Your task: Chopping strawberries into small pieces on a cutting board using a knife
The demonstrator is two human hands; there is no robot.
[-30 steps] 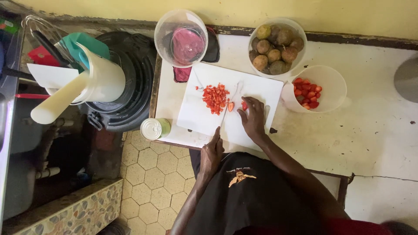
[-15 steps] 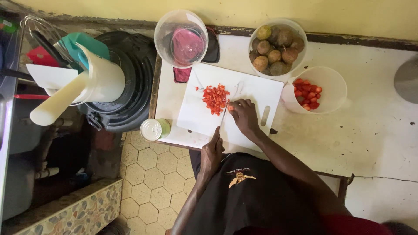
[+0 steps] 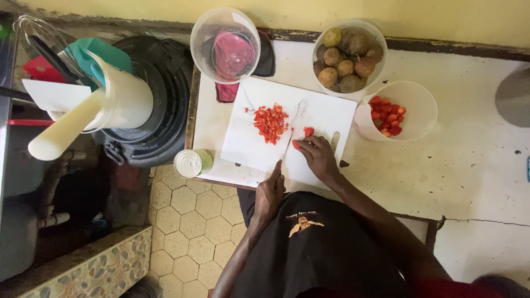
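Red fruit piece (image 3: 297,144): on the white plastic cutting board (image 3: 331,118), near its middle, pinned under the right hand (image 3: 317,157) fingertips.
Knife (image 3: 289,135): left hand (image 3: 270,190) clamped on its handle at the board's near edge, blade beside the piece.
Chopped red heap (image 3: 270,122): left of the blade.
Change: the right hand has slid toward the board's near edge.
Clear bowl of red chunks (image 3: 395,113): touching the board's right edge.

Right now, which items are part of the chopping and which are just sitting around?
In use: left hand gripping knife; right hand on a red piece; chopped red pile; white cutting board; bowl of red pieces.

Idle: bowl of round brown-green fruit, clear lidded bowl, tin can, white jug.
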